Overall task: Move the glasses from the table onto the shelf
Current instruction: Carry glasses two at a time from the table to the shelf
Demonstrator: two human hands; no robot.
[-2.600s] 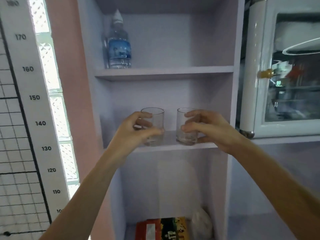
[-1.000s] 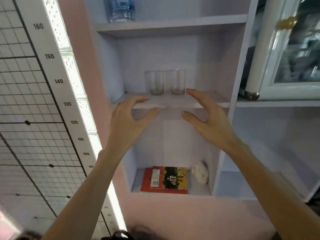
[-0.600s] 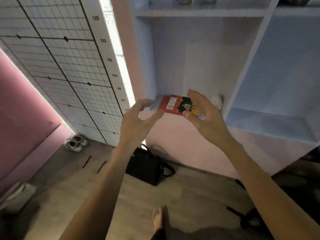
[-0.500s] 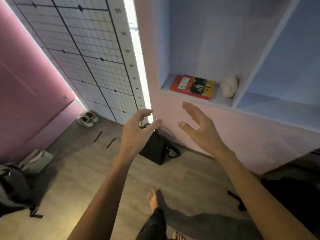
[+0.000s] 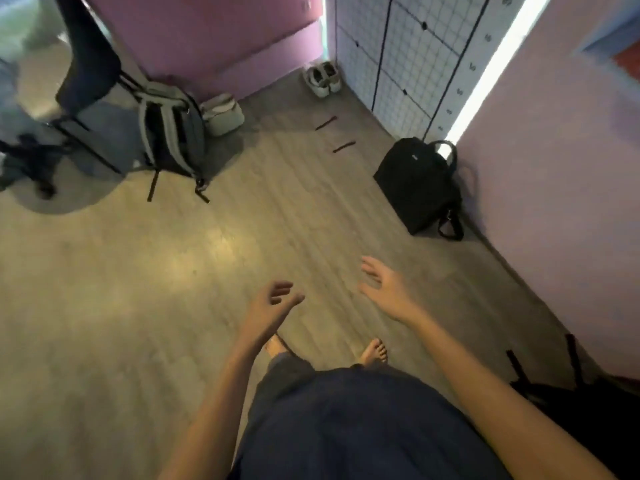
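The glasses and the shelf are out of view; only the pink base of the shelf unit (image 5: 554, 168) shows at the right. My left hand (image 5: 270, 306) hangs over the floor with loosely curled fingers and holds nothing. My right hand (image 5: 384, 285) is beside it, fingers spread, palm turned inward, also with nothing in it. Both hands are in front of my body, above my bare feet.
A black bag (image 5: 419, 185) leans against the pink base. A grey backpack (image 5: 169, 133) and a chair (image 5: 86, 64) stand at the far left. White shoes (image 5: 322, 77) sit by the grid wall panel (image 5: 408, 57). The wooden floor (image 5: 138, 289) stretches ahead.
Both hands let go of the two glasses on the shelf and dropped low. The view swung down and left from the shelf to the floor.
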